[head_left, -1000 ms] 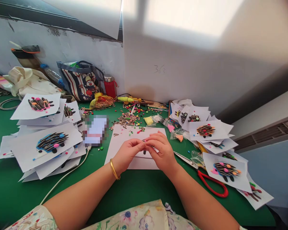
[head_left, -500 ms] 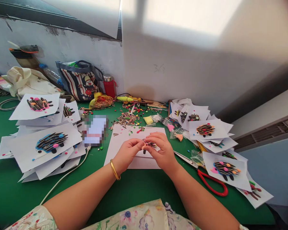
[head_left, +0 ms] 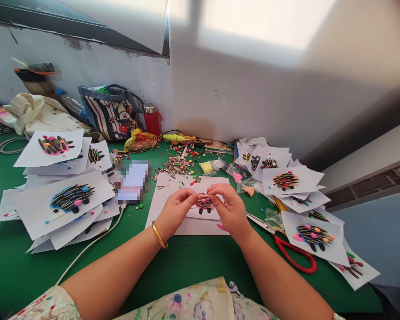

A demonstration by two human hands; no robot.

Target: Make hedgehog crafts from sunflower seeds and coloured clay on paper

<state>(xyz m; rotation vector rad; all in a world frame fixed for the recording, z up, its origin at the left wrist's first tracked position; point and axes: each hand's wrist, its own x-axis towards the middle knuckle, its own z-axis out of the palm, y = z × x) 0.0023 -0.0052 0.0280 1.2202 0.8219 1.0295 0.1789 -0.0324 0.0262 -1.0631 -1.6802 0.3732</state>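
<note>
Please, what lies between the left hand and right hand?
In the head view, a thin peach strip runs from left hand to right hand; behind it shows a striped figure.

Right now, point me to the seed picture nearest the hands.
The seed picture on the white sheet, between the left hand and right hand; the others lie in the left stack or right stack.

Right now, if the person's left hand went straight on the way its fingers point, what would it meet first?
Most likely the right hand, which faces the left hand just past the small peach-coloured piece that both seem to pinch; depth is hard to judge from this one view.
</note>
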